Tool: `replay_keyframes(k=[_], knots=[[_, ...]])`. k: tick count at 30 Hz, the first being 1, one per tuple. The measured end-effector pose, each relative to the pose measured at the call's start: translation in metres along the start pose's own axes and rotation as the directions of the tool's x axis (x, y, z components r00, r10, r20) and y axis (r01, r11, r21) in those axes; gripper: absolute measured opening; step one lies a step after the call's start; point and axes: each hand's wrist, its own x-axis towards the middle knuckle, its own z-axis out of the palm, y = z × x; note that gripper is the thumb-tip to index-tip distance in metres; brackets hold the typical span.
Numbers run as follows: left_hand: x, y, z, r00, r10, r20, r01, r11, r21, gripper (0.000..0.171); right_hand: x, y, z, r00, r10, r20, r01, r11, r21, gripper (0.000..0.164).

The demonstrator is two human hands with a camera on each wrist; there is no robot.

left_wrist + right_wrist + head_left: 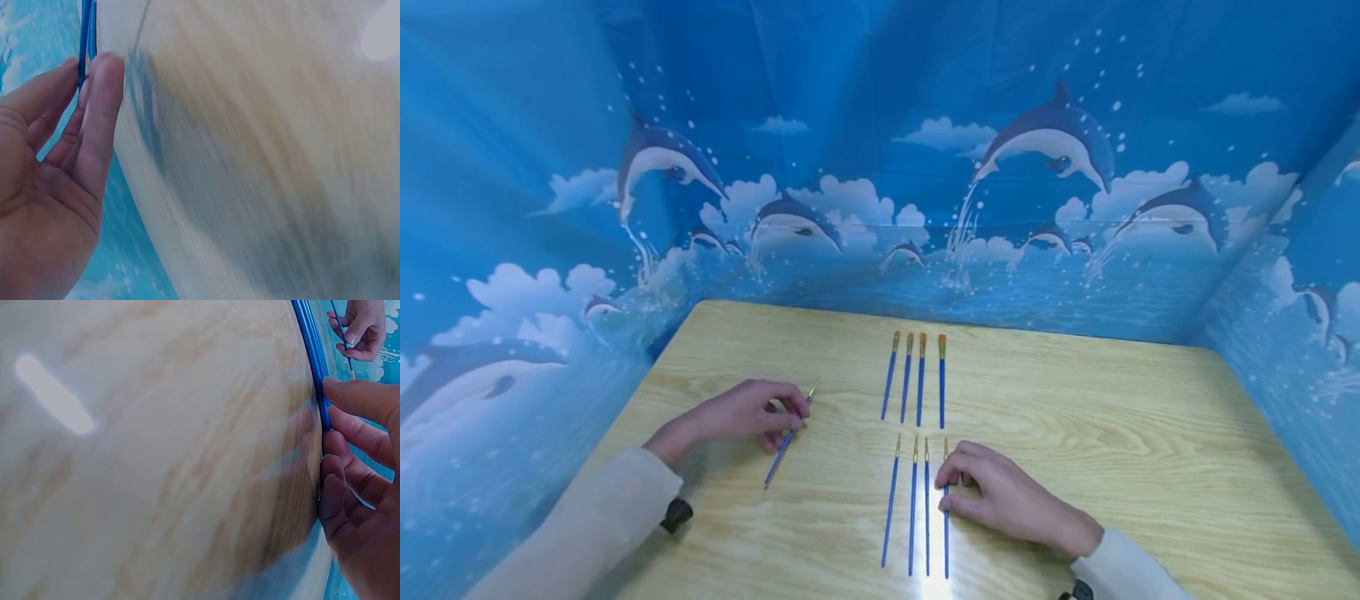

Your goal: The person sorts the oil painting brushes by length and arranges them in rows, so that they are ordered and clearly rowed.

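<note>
My left hand (pixel 760 412) pinches a thin paintbrush (pixel 780 457) with a blue handle, held slanted over the left part of the table. Its pointed tip faces away from me. In the left wrist view, blue handle (pixel 84 37) rises between the thumb and fingers. At the near end of the table, my right hand (pixel 1000 496) pinches the rightmost pointed paintbrush (pixel 947 542) of the lower row, thumb on one side and curled fingers on the other. Blue handles (pixel 309 334) overlap at its fingertips in the right wrist view. Left of it lie three more pointed paintbrushes (pixel 913 517), side by side.
Farther back, several flat paintbrushes (pixel 921 392) with orange bristles lie in a row, bristles away from me. Beneath everything is a wood-grain table (pixel 1112 417). A blue dolphin-print sheet (pixel 865 167) hangs around its back and sides.
</note>
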Motion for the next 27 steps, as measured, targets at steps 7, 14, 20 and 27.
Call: replay_keyframes(k=[7,14,20,27], knots=[[0.009,0.017,0.035,0.999,0.039,0.021,-0.04,0.997,0.071,0.011,0.0,0.0,0.0,1.0,0.009,0.0,-0.009,1.0,0.001,0.019],[0.018,0.027,0.066,0.988,0.157,-0.004,-0.153,0.972,0.177,0.013,0.0,0.0,0.001,1.0,-0.007,-0.008,0.007,1.0,-0.006,0.019],[0.019,0.032,0.086,0.981,0.195,0.01,-0.19,0.941,0.28,0.014,0.0,0.001,0.002,1.0,0.0,-0.005,0.0,1.0,-0.008,0.018],[0.021,0.04,0.098,0.973,0.229,0.038,-0.228,0.911,0.344,0.014,0.0,0.0,0.002,1.0,0.029,0.005,-0.029,1.0,-0.002,0.017]])
